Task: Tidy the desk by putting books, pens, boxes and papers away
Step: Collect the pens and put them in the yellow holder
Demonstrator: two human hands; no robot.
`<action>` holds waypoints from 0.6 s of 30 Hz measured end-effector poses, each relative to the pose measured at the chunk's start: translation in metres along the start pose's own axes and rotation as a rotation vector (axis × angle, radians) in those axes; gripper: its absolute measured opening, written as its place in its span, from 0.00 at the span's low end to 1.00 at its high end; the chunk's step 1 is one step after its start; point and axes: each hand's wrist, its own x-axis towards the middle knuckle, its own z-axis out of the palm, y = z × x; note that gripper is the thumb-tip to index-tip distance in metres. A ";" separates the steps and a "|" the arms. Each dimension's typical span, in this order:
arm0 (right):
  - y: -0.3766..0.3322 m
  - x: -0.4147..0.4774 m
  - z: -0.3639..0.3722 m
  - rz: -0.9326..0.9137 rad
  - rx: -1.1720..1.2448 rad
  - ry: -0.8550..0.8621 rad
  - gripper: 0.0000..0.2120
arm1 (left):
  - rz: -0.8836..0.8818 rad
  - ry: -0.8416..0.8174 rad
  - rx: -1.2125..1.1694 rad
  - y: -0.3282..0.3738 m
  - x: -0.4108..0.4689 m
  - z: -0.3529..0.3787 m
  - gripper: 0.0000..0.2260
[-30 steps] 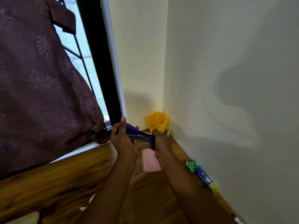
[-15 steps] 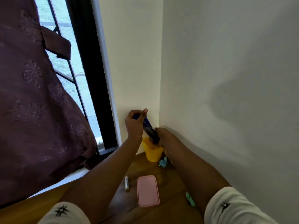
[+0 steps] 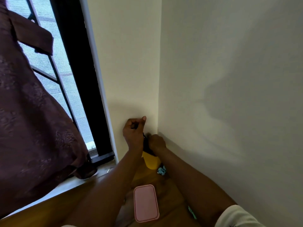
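Note:
In the desk's far corner stands a yellow cup (image 3: 151, 162), and a bundle of dark pens (image 3: 146, 145) points down into it. My left hand (image 3: 133, 130) is above the cup, fingers curled round the upper end of the pens, thumb raised against the wall. My right hand (image 3: 156, 142) grips the bundle lower down, right at the cup's rim. Both hands hide most of the pens. A pink box (image 3: 146, 203) with rounded corners lies flat on the wooden desk (image 3: 170, 190) between my forearms.
A small teal crumpled thing (image 3: 162, 170) lies beside the cup at the right wall. A green object (image 3: 191, 212) shows under my right forearm. A dark maroon curtain (image 3: 32, 120) hangs at the left over the window (image 3: 54, 66). Walls close the corner.
The pens have swung from level to pointing down and have sunk into the yellow cup. Both hands went with them toward the corner, and the view has moved closer.

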 end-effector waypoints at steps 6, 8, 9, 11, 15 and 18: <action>0.005 0.000 -0.010 -0.070 0.013 0.174 0.20 | 0.035 -0.086 0.106 -0.005 -0.011 -0.004 0.05; 0.017 -0.008 -0.016 -0.092 0.062 0.221 0.19 | 0.058 -0.085 0.089 -0.003 -0.013 -0.010 0.07; 0.025 -0.015 -0.018 -0.106 0.129 0.241 0.19 | 0.073 -0.056 0.071 0.001 -0.013 -0.014 0.09; 0.046 -0.032 -0.017 -0.115 0.185 0.279 0.15 | 0.107 0.033 0.042 0.007 -0.016 -0.029 0.10; 0.080 -0.068 -0.003 -0.077 0.165 0.315 0.12 | 0.014 0.122 0.126 -0.003 -0.057 -0.078 0.08; 0.095 -0.084 0.007 -0.023 0.151 0.278 0.13 | -0.169 -0.133 0.382 -0.010 -0.099 -0.086 0.09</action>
